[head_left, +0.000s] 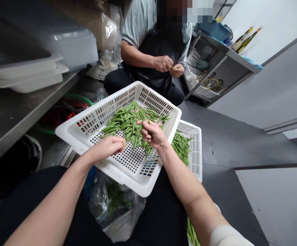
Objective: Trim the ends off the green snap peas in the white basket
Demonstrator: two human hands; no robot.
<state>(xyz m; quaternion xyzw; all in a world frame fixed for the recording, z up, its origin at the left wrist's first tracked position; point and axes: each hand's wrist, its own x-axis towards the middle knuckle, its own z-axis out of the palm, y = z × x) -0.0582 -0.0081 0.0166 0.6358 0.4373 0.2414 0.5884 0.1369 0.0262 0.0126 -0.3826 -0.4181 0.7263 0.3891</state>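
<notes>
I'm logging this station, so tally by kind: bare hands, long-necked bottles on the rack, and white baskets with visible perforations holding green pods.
Hands: 4 (left hand, right hand, co-worker's two hands)
Baskets with green pods: 2 (upper basket, lower basket)
Long-necked bottles: 2
Total: 8

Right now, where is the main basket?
In the head view, the main basket is just left of centre, under the left hand and right hand, partly hiding a second basket.

A person's bare left forearm (58,201) and right forearm (184,181) reach forward, angling inward, the left hand (110,145) back-side up with fingers curled against the thumb, the right hand (153,134) turned palm-inward, thumb pressed toward the index finger.
</notes>
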